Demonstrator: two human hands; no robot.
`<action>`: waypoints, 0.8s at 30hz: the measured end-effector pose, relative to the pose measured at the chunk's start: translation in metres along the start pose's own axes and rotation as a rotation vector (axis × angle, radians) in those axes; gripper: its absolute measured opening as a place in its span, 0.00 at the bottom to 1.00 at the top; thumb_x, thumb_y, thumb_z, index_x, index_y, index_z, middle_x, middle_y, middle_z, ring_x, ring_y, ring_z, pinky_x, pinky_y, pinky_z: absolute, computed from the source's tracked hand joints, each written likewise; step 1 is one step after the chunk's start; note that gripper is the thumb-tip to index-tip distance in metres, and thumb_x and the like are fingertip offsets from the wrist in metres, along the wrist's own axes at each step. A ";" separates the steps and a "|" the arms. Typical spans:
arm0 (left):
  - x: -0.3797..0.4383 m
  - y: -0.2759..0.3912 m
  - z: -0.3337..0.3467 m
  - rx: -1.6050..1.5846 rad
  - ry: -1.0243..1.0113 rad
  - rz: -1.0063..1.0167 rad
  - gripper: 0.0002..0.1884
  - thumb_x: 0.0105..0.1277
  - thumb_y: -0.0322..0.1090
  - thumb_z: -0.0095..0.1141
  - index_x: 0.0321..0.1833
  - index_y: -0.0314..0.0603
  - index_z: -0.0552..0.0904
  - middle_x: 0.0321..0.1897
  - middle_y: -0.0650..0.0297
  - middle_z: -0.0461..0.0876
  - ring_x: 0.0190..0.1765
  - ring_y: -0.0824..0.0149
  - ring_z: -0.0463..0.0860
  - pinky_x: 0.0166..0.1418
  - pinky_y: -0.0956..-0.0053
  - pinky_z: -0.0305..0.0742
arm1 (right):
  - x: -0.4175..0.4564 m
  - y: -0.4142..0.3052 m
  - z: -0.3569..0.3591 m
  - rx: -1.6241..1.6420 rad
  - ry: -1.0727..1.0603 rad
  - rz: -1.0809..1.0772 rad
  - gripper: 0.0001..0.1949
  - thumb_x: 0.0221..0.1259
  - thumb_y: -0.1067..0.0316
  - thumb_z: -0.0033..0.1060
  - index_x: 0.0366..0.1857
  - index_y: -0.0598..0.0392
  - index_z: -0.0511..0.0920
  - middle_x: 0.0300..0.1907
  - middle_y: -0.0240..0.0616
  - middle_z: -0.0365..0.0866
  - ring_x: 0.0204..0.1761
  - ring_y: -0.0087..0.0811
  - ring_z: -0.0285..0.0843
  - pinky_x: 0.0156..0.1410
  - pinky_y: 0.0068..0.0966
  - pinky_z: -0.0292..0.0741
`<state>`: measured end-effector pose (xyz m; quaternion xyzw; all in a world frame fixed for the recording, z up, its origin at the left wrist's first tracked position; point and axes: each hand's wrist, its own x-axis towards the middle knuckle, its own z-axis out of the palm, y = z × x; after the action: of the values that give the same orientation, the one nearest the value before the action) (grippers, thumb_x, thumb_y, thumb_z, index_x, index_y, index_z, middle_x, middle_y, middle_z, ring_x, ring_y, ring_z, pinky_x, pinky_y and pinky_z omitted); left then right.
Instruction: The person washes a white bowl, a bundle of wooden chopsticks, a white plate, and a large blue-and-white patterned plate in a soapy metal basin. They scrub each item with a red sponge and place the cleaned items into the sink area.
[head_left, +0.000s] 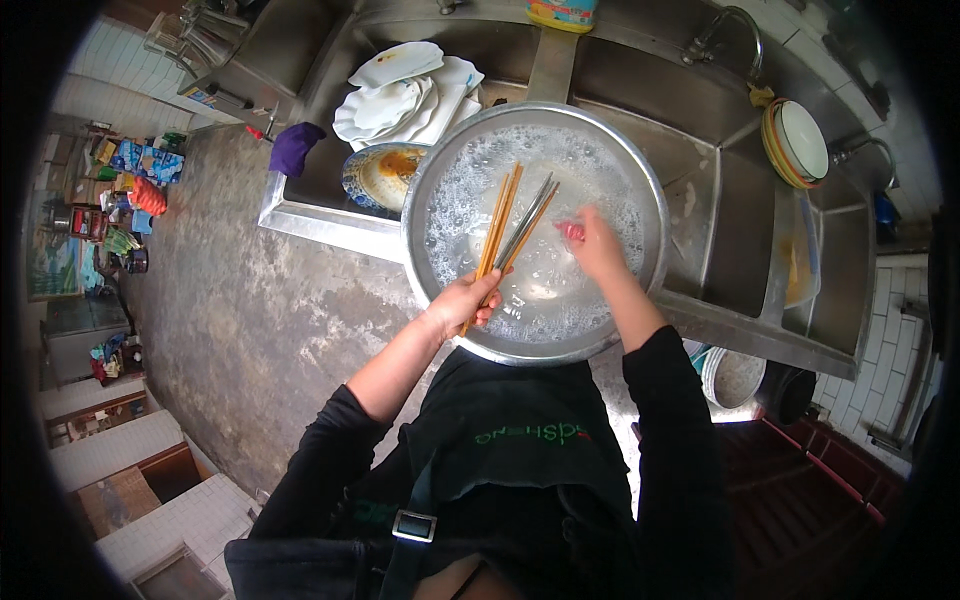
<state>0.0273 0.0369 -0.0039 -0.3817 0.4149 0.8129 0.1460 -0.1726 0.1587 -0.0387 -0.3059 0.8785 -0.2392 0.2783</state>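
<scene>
A large round metal basin (663, 225) of soapy water stands at the front of the steel sink. Over its left side, my left hand (469, 300) is closed around a fanned bundle of chopsticks (495, 229), some wooden or wood-coloured and some metal. My right hand (596, 244) is over the right half of the basin and grips a small pink-red thing (571, 230), perhaps a scrubbing cloth or pad; motion blur hides its kind. Pale shapes show under the water, too unclear to name.
Stacked white plates (382, 105) and a stained patterned oval dish (379, 176) lie in the left sink bay. A purple cloth (298, 148) hangs at its corner. Stacked bowls (802, 142) and a plastic tub (802, 255) are at the right. A curved faucet (739, 37) rises behind.
</scene>
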 end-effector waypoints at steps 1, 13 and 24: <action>0.004 -0.002 -0.001 0.032 0.012 0.016 0.17 0.70 0.44 0.42 0.55 0.44 0.70 0.22 0.70 0.68 0.18 0.78 0.63 0.20 0.85 0.59 | 0.002 0.005 0.003 0.391 0.016 0.008 0.18 0.55 0.72 0.55 0.51 0.57 0.69 0.41 0.43 0.78 0.42 0.37 0.77 0.50 0.31 0.73; 0.003 -0.007 0.024 1.201 0.250 0.412 0.35 0.61 0.28 0.44 0.70 0.46 0.47 0.40 0.42 0.76 0.42 0.44 0.77 0.47 0.59 0.72 | -0.037 -0.048 0.039 1.524 0.078 0.140 0.13 0.59 0.67 0.57 0.46 0.58 0.73 0.35 0.30 0.76 0.31 0.19 0.75 0.34 0.17 0.73; 0.002 -0.007 0.034 0.507 0.091 0.293 0.31 0.56 0.28 0.60 0.62 0.38 0.61 0.30 0.66 0.73 0.29 0.78 0.73 0.32 0.83 0.71 | -0.031 -0.023 0.024 1.703 -0.018 0.149 0.12 0.59 0.72 0.55 0.46 0.61 0.73 0.40 0.38 0.79 0.39 0.27 0.79 0.44 0.24 0.77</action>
<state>0.0127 0.0678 0.0031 -0.3053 0.6613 0.6780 0.0991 -0.1276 0.1577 -0.0319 0.0643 0.4150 -0.7964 0.4352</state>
